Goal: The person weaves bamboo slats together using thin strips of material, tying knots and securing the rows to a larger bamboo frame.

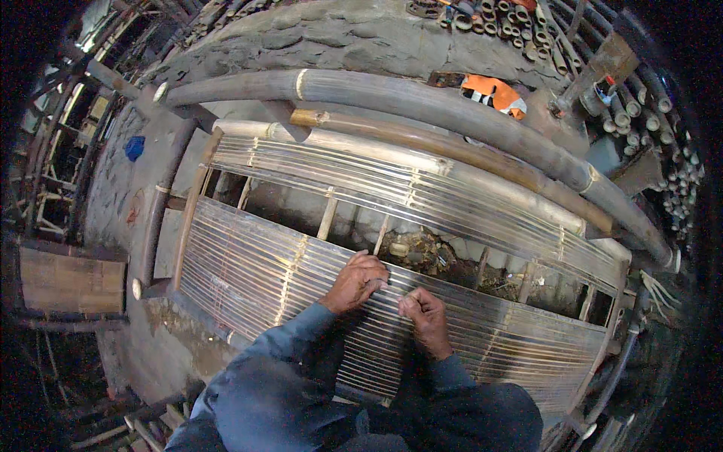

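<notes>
Both of my hands are over the near panel of thin bamboo slats (pixel 226 252), part of a large bamboo frame. At the panel's far edge, my left hand (pixel 355 284) has its fingers curled, with thumb and forefinger pinched together. My right hand (pixel 425 316) is a little nearer and to the right, also closed in a pinch. Whatever sits between the fingertips is too small to make out. Pale lashings (pixel 292 279) cross the slats left of my hands. Beyond a long gap lies a second band of slats (pixel 482 202).
Thick bamboo poles (pixel 422 99) bound the frame's far side. Through the gap, debris (pixel 422 252) shows on the ground. An orange and white object (pixel 494 95) lies behind the poles. Cut bamboo (pixel 640 113) is stacked at right. A blue crumpled item (pixel 135 148) lies left.
</notes>
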Available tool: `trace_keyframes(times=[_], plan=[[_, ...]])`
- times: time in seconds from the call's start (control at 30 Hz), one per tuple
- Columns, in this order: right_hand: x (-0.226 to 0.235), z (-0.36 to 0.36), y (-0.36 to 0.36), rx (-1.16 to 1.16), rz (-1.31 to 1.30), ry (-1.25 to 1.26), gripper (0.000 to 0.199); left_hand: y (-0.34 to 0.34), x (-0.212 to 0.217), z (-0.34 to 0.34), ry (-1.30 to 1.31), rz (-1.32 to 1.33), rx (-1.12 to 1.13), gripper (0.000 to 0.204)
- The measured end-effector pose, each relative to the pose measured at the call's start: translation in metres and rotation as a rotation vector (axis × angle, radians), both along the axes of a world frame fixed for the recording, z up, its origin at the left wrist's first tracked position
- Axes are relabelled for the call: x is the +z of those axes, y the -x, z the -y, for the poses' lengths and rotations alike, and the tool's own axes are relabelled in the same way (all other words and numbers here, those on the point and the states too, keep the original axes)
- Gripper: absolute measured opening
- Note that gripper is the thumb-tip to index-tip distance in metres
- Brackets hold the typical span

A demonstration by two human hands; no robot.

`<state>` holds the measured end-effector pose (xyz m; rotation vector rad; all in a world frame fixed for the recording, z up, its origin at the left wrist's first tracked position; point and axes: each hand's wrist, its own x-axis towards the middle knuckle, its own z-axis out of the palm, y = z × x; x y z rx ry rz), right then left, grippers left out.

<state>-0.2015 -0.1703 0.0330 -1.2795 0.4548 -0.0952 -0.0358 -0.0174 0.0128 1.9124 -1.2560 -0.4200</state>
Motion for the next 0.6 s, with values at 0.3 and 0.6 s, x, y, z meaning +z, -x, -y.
trace_keyframes(times=[0.3, 0.6], plan=[[0.066, 0.054, -0.015, 0.128, -0.088, 0.235, 0.019, -0.013, 0.037, 0.009, -0.017, -0.086, -0.007, 0.017], [0.157, 0.206, 0.058, -0.133, -0.292, 0.637, 0.014, -0.095, 0.147, -0.111, 0.488, -0.966, 0.650, 0.015]])
